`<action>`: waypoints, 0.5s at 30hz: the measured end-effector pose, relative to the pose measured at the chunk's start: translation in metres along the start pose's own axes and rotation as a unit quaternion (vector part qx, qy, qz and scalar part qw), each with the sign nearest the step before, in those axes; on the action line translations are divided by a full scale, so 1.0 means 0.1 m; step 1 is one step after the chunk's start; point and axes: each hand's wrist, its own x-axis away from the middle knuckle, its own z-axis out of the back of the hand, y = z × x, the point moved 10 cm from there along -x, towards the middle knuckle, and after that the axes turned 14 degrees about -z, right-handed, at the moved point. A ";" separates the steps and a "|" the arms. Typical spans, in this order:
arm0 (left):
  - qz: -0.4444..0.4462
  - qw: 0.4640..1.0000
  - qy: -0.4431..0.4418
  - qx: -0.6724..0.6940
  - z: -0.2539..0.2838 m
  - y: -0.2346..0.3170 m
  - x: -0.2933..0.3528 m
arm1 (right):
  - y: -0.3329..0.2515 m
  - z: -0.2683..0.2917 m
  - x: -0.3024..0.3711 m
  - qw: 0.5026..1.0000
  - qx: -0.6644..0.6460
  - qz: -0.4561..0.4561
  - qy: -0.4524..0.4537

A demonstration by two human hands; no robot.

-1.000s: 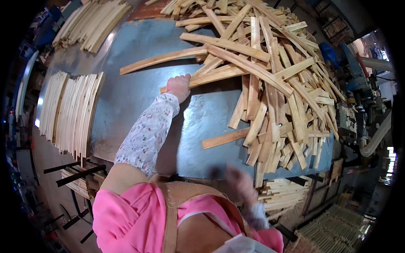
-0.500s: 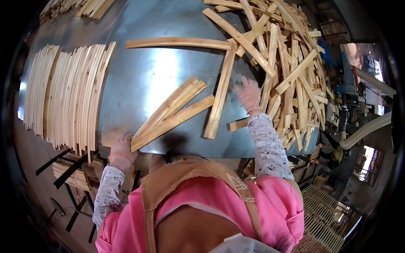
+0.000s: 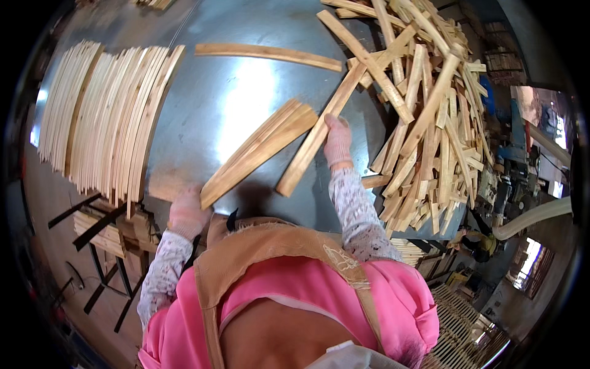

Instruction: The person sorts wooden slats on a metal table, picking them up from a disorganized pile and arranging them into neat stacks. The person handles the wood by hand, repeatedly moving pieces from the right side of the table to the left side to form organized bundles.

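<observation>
Daylight glares off the middle of the table (image 3: 184, 117) in a burnt-out white patch, with smaller highlights at its left edge. A soft dark shadow lies on its near edge. Right of the table, a window (image 3: 530, 264) is blown out, while the machinery (image 3: 495, 184) around it sits dim. The lens bows the slat (image 3: 267, 54) on the table's far half, and black vignetting swallows the corners well outside the table.

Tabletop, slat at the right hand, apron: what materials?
Tabletop: probably sheet metal, smooth, bluish-grey with bright glare. Slat at the right hand: wood, likely unpainted, from its streaky tan face; clear coat uncertain. Apron: seemingly brown cloth, matte, frayed edge.
</observation>
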 end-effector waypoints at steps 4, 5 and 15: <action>-0.016 0.902 -0.114 0.417 -0.55 -0.12 0.28 | -0.36 -0.16 0.40 0.970 -0.149 -0.078 -0.177; -0.036 0.811 -0.150 0.564 -0.71 0.01 0.34 | -0.38 -0.15 0.44 0.950 -0.170 -0.119 -0.232; 0.095 0.621 -0.094 0.772 -0.65 0.41 0.58 | 0.87 -0.56 1.66 0.904 0.039 -0.258 -0.339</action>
